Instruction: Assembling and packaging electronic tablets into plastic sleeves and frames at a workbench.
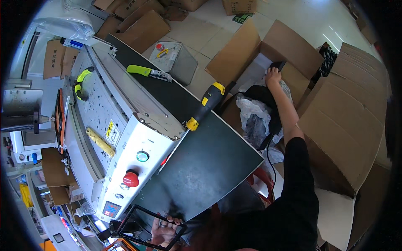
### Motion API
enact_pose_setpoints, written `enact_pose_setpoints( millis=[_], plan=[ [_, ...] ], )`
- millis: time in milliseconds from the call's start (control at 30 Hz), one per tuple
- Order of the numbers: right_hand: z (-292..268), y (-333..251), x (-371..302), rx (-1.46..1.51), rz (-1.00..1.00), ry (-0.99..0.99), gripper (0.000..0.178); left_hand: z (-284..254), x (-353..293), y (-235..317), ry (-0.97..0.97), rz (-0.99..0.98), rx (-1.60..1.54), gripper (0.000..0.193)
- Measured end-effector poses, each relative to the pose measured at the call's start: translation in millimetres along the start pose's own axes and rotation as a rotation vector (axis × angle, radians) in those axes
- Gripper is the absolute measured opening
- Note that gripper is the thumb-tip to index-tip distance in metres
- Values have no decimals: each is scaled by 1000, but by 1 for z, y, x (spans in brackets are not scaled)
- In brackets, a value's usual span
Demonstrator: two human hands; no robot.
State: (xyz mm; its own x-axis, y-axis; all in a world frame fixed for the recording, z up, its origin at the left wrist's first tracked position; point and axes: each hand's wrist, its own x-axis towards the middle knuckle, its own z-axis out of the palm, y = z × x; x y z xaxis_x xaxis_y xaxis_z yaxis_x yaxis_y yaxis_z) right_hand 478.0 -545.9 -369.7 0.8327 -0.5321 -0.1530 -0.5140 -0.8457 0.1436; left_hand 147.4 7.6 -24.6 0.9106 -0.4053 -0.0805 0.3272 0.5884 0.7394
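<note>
A: Head view. Containers first?
B: One open cardboard box (236, 52), upper right, flaps spread. Inside: crumpled clear plastic (255, 109), black material, and a small dark item (278, 65) near the far wall. The right hand (273, 77) is in there, fingers at that item; cannot tell whether they close on it.
A: Left hand?
B: Left hand (164, 231), bottom of the frame, left of centre. Fingers curled round the upper bar of a black rectangular frame (176, 241); gripping it.
A: Which way does it lie?
B: Long axis slopes down from left to right. Near end of the dark green belt (197, 167), in front of the machine's white end panel (144, 136).
A: Counts?
B: One black frame. Two tools on the belt: a green-handled cutter (148, 72), blade toward the right, and a black-and-yellow tool (206, 105), slanting from upper right to lower left, at the belt's edge. One red mushroom button (130, 179) on the panel.
</note>
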Motion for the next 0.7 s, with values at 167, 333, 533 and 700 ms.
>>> enact_pose_setpoints(
  millis=[167, 333, 533, 700],
  plan=[
    [-13, -4, 18, -210, -217, -208, 56, 4, -5, 4, 51, -26, -44, 104],
    [-12, 4, 33, 65, 71, -46, 49, -11, -22, 12, 296, -107, -19, 94],
    [-22, -26, 32, 69, 283, -7, 49, 8, -14, 20, 298, -187, -4, 77],
    [2, -23, 48, 446, 506, 186, 60, 6, -8, 18, 336, -203, -170, 61]
  ],
)
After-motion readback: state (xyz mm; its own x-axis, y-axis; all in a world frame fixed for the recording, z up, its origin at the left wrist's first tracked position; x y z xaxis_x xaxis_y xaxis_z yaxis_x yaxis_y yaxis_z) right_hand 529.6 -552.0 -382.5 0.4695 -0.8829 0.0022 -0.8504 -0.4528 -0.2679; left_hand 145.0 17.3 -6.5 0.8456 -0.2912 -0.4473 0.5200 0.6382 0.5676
